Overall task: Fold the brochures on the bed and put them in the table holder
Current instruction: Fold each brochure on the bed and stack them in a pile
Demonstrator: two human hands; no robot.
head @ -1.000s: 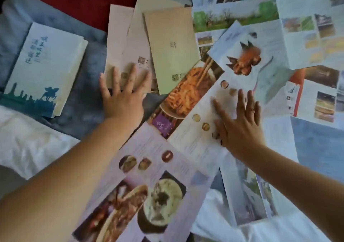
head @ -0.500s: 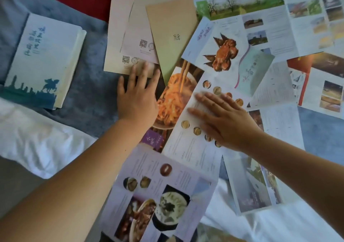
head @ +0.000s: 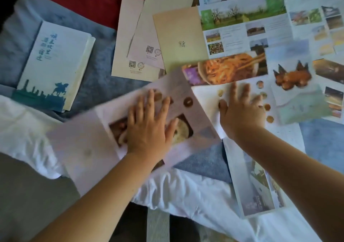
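Both hands lie flat and spread on one long food brochure (head: 188, 91) stretched across the bed (head: 104, 85); neither one grips anything. My left hand (head: 149, 128) presses palm down, fingers fanned, on the pale lilac panel nearest me, covering part of a photo of a round dish, with small round food pictures just past my fingertips (head: 151, 94). That panel is blurred and tilts up toward the right. My right hand (head: 242, 113) rests open on the white middle panel of the same brochure, fingers pointing away from me, a row of small golden round pictures beside it on its right. Beyond both hands the brochure's far panel shows a bowl of orange noodles with chopsticks.

Around it more paper is scattered. Three cream folded leaflets (head: 178, 38) overlap one another past my left hand, two of them with square codes printed low down. Far to my left, well apart from my hand, a folded blue-and-white booklet (head: 54, 64) with a horse rider's outline lies on the grey-blue blanket (head: 100, 44). To my right a leaflet with an orange crab (head: 290, 76) overlaps the brochure's edge, and an open landscape sheet (head: 243, 18) with green fields lies further back. Under my right forearm another open sheet (head: 260, 187) lies on the white bedsheet (head: 186, 191).
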